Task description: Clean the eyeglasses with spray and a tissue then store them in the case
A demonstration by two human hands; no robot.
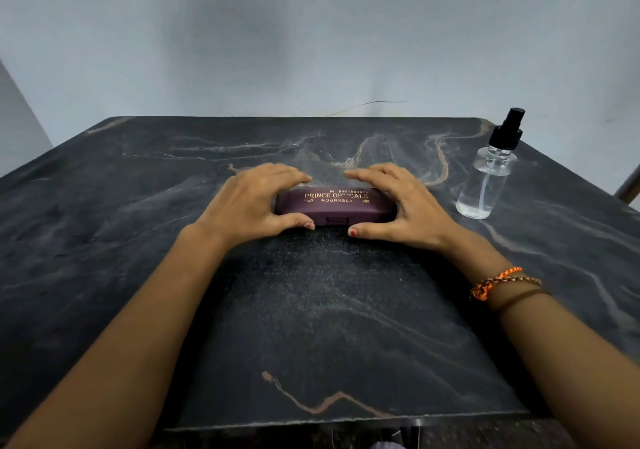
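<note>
Maroon eyeglass case, lid shut, lies flat at table center, gold shop lettering on top. Left hand cups its 9 o'clock end, right hand the 3 o'clock end; fingers over the back edge, thumbs at the front w/ the latch between them. Clear spray bottle stands upright at 2 o'clock, apart. No glasses or tissue in view. Case looks rigid, light, smooth plastic, prob slides on the stone: pin the base, lift lid at the latch.

Only spray bottle stands on open table.
</note>
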